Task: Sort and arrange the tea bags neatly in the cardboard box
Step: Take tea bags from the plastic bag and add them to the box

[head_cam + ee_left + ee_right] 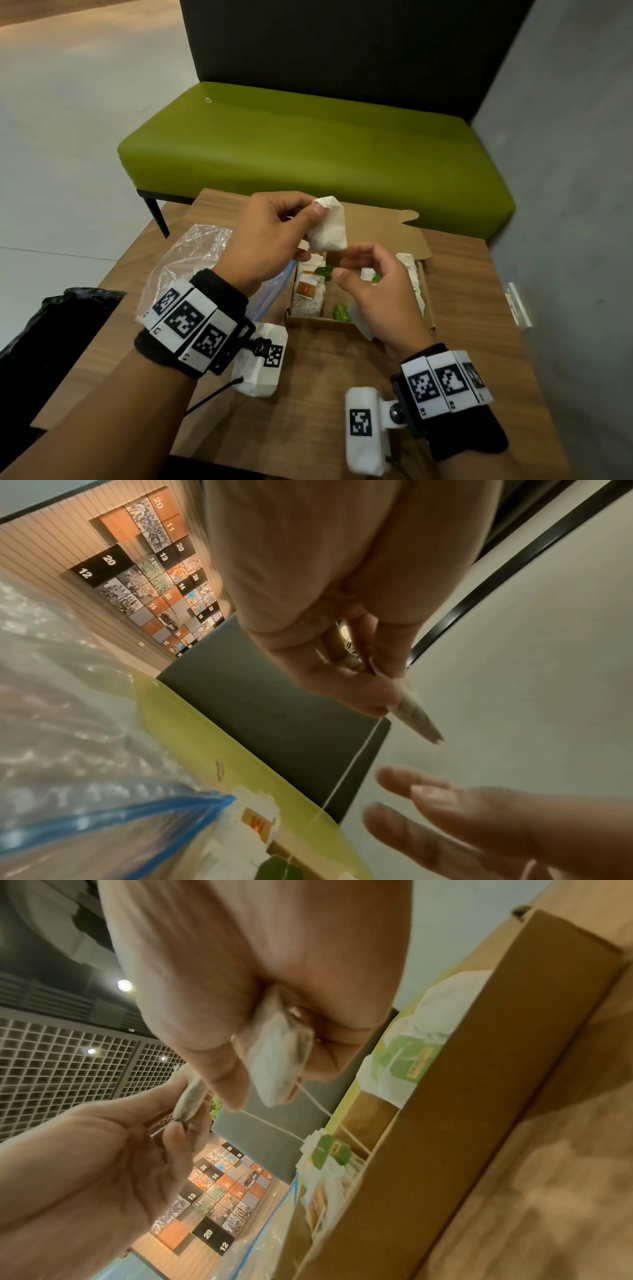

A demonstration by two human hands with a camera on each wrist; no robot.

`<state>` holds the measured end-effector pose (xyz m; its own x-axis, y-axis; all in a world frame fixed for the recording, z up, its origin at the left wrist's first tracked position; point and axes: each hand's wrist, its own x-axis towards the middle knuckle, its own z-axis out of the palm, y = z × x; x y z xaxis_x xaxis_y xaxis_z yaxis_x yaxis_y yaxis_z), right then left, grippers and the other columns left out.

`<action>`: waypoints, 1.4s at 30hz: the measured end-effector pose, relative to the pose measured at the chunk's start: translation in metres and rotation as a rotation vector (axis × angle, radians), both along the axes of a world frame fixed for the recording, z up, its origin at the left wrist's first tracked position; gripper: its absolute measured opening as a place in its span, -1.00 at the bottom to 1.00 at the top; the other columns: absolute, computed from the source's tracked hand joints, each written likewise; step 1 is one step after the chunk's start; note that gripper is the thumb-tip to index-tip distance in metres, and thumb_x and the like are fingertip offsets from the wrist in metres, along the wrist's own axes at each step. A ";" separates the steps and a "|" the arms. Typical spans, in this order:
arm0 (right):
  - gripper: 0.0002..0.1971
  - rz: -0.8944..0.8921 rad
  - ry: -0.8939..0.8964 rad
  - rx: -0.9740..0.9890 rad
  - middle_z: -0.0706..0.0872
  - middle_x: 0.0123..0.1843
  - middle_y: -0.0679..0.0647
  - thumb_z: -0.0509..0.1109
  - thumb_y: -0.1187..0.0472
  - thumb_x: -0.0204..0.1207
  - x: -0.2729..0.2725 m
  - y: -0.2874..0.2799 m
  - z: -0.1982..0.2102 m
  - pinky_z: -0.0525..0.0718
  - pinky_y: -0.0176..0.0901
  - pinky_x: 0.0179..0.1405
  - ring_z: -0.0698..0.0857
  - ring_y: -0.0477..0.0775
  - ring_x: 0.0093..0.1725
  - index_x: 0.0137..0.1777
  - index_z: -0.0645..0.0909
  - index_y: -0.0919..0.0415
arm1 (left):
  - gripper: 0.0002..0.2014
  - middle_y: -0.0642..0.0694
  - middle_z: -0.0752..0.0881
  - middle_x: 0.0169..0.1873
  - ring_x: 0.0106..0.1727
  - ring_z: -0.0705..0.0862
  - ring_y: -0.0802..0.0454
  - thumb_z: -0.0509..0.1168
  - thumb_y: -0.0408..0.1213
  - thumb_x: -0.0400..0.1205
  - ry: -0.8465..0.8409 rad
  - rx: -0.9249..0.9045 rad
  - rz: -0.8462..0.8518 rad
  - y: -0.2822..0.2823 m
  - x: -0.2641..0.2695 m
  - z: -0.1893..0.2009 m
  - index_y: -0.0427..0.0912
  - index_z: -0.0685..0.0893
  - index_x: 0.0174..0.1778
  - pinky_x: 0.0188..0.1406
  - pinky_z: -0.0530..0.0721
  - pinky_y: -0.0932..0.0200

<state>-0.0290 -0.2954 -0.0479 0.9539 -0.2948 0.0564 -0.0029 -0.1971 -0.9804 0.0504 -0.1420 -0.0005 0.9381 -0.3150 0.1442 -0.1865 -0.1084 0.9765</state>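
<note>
My left hand [308, 219] pinches a white tea bag [327, 224] above the open cardboard box [322, 321]. In the left wrist view the left-hand tea bag [414, 715] is edge-on, and its string drops to a green tag [281, 867]. My right hand [342, 269] hovers over the box's middle, its fingers curled round a second tea bag [277, 1066] with a string trailing into the box [445, 1123]. Inside the box, bags with orange tags [306, 289] line the left side, green tags [340, 311] lie in the middle, and white bags [409, 267] stand at the right.
A clear zip bag [185, 260] with a blue seal lies left of the box on the wooden table [462, 308]. A green bench [308, 144] stands beyond the table. A black bag [68, 308] sits off the table's left edge. A small clear object [519, 305] lies at the right edge.
</note>
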 end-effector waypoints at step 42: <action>-0.83 0.082 -0.086 0.410 0.82 -0.13 0.15 0.45 0.46 0.57 0.004 -0.009 0.015 0.75 -0.18 -0.07 0.79 0.01 -0.08 0.07 0.71 0.22 | -0.77 -0.13 0.70 -0.36 -0.28 0.76 -0.16 0.20 -0.24 0.77 -0.073 0.328 -0.263 -0.006 -0.001 -0.014 -0.22 0.69 -0.12 -0.20 0.76 -0.35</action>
